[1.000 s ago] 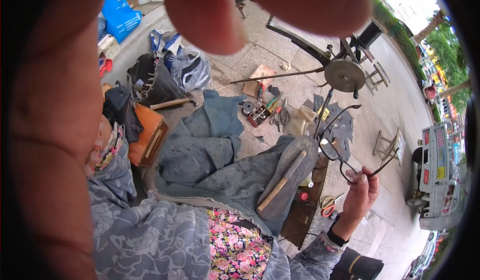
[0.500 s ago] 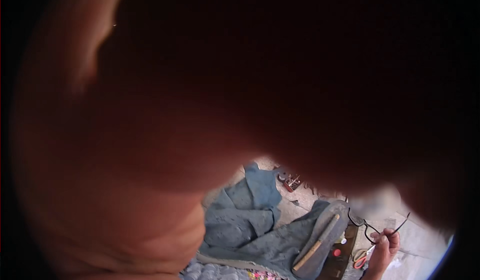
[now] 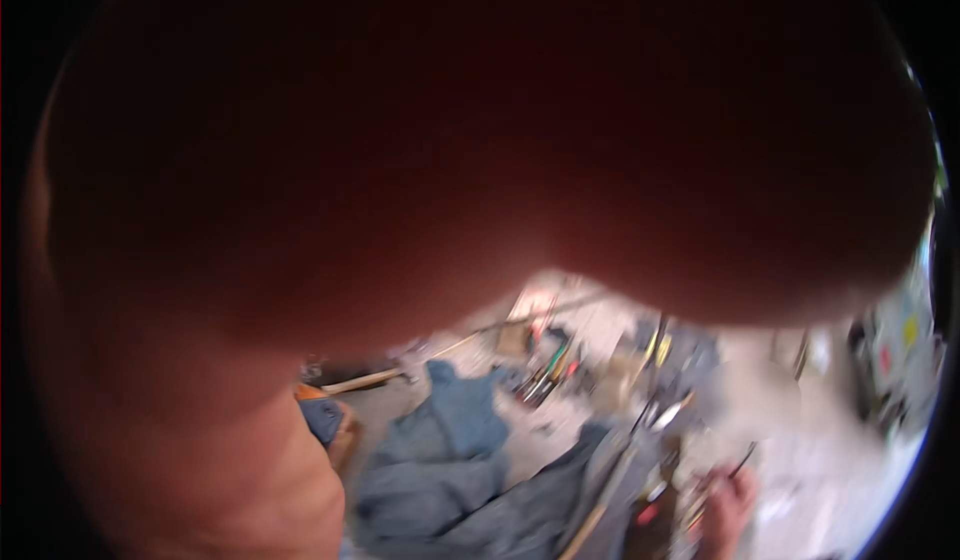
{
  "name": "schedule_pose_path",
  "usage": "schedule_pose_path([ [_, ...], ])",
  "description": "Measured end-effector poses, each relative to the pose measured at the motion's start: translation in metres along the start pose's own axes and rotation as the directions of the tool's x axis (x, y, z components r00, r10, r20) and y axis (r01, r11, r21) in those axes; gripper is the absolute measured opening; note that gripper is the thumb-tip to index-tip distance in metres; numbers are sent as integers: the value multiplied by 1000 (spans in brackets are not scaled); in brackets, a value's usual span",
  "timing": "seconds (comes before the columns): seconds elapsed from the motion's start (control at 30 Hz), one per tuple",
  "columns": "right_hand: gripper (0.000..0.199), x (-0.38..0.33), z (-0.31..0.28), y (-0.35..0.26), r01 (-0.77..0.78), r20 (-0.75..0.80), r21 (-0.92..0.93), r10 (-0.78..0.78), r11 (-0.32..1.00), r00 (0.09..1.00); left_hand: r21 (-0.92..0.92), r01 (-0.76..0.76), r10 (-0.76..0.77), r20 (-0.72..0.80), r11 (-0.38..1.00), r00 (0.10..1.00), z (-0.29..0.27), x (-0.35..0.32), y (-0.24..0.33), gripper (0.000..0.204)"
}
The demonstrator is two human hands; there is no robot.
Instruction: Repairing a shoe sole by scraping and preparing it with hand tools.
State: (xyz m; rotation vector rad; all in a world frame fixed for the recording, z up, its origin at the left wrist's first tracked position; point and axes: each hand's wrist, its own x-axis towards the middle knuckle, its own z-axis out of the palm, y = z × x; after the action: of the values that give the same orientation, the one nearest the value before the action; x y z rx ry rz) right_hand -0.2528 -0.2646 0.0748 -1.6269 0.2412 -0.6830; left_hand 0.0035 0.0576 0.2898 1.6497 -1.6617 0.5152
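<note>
My left hand (image 3: 400,260) is very close to the camera, a dark reddish mass across the upper part of the picture. Its forearm (image 3: 240,450) comes up along the left, and its fingers cannot be made out. At the lower right, my right hand (image 3: 728,508) is closed on a pair of eyeglasses (image 3: 743,458); only a thin dark piece sticks out above the fingers, blurred. Below, blue-grey cloth (image 3: 440,470) is spread out, with a long wooden stick (image 3: 600,505) near its right side.
On the pale floor beyond the cloth lie several hand tools (image 3: 545,380), some with coloured handles. Another pale wooden stick (image 3: 365,381) is at the left. Grey and coloured items (image 3: 895,350) stand at the far right.
The view has shifted, bringing more of the floor and tools into sight. The left hand's mass sits higher over the lens. My right hand with the eyeglasses appears lower and further left, blurred.
</note>
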Motion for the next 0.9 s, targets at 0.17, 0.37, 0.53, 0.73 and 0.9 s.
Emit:
schedule_pose_path([
  [0.17, 15, 8, 26, -19, -76, -36, 20, 77, 997, 996, 32, -20, 22, -58, 999, 998, -9, -5, 7, 124],
  [0.37, 13, 11, 14, -11, -83, -32, 45, 85, 995, 996, 110, 7, 15, -192, 994, 981, 1, 29, -14, 123],
  [0.53, 15, 7, 24, -14, -84, -20, 85, 86, 993, 996, 77, 70, -38, -357, 995, 933, 12, 4, 10, 123],
  [0.73, 19, -1, 26, -15, -139, -43, 101, 144, 985, 989, -149, 228, -271, -614, 962, 741, 39, -23, 75, 123],
  [0.9, 18, 0, 21, -9, -126, -51, 97, 132, 987, 990, -784, 42, -182, -91, 619, 979, 102, -30, 81, 96],
])
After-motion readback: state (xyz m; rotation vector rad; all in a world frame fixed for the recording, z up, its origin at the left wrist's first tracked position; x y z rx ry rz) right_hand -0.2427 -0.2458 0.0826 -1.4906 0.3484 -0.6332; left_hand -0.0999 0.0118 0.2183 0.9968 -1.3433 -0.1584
